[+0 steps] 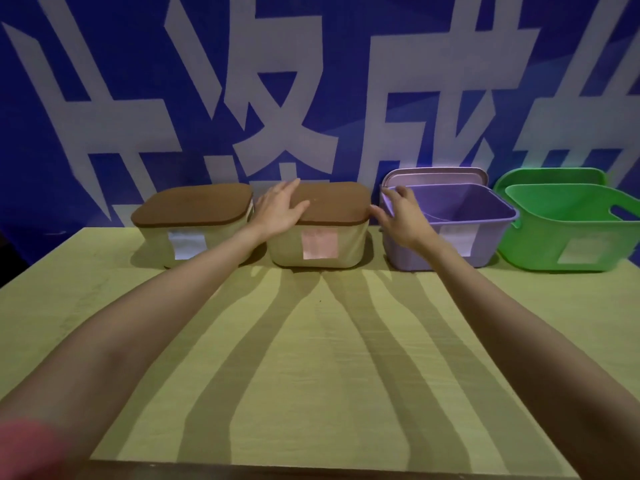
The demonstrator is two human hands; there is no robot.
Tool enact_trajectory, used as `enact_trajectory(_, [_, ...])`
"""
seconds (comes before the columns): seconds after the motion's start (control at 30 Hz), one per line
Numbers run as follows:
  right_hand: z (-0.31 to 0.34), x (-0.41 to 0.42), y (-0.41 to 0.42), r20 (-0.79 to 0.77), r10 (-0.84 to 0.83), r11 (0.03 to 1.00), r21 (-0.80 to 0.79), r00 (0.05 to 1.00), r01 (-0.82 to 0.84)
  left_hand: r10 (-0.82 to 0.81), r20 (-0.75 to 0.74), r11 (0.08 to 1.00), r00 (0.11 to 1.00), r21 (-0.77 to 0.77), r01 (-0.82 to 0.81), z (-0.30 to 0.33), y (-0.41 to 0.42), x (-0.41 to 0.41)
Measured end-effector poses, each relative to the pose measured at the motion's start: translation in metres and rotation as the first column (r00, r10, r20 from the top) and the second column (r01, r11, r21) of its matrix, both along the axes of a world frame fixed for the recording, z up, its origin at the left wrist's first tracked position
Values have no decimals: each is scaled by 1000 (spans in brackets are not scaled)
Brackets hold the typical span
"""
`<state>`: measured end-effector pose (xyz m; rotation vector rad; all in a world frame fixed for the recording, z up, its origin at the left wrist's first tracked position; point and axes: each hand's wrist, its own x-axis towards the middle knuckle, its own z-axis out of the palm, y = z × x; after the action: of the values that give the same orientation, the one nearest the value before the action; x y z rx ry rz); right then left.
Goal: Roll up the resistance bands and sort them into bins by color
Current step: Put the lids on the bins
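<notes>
Both hands are out at the row of bins in the middle of the frame: my left hand (pixel 280 211) lies flat, fingers straight, on the left end of the brown lid (pixel 332 202) of the second cream bin (pixel 318 247), and my right hand (pixel 401 220) reaches in at that lid's right edge, fingers loosely spread, gripping nothing that I can make out. I read this as going for the lid, either lifting it or seating it. To the left sits another cream bin (pixel 194 244), its brown lid on too. Right of centre, the purple bin (pixel 446 233) stands open with its lid propped behind, and the green bin (pixel 568 230) at the far right is open as well. No resistance bands show anywhere: the table (pixel 311 358) in front carries only arm shadows, and I can't see into the bins. So either sorting is finished or not yet begun; I can't tell which.
</notes>
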<state>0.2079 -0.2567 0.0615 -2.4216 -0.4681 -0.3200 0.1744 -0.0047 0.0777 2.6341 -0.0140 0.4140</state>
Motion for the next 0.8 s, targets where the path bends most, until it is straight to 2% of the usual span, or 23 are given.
enact_trajectory(0.13, [19,15,-55,69,-101,995,13,993,100,-79,17,992,997,-97,80,25,-46,22])
enact_trajectory(0.43, [26,85,-157,-74,-323,943,63,943,328,-136,-82,984,987,-122,126,51,-132,108])
enact_trajectory(0.53, [28,107,-170,-92,-361,928,58,928,367,-91,-96,983,991,-169,74,48,-147,138])
enact_trajectory(0.8, [27,148,-178,-173,-313,930,143,934,338,-36,-171,994,985,-108,18,24,-168,186])
